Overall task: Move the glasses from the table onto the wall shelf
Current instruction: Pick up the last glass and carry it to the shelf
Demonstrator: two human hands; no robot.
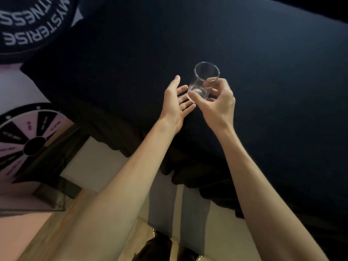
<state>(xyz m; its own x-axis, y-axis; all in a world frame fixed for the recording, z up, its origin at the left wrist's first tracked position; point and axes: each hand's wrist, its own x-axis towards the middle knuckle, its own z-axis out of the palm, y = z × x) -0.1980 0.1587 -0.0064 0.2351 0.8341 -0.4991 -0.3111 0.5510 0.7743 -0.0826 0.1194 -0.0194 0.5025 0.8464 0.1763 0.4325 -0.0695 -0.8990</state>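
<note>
One clear glass held over a dark-draped worktop.

At nine o'clock a spinning prize wheel (28, 142) stands beside the worktop (263, 91), which is covered in black cloth. Near centre, the left hand (174, 102) is spread wide, palm turned toward the glass, fingertips just beside its base and gripping nothing. The glass (202, 82), empty and tilted with its mouth toward twelve o'clock, sits in the right hand (218, 104), pinched between thumb and fingers at its lower half.
</note>
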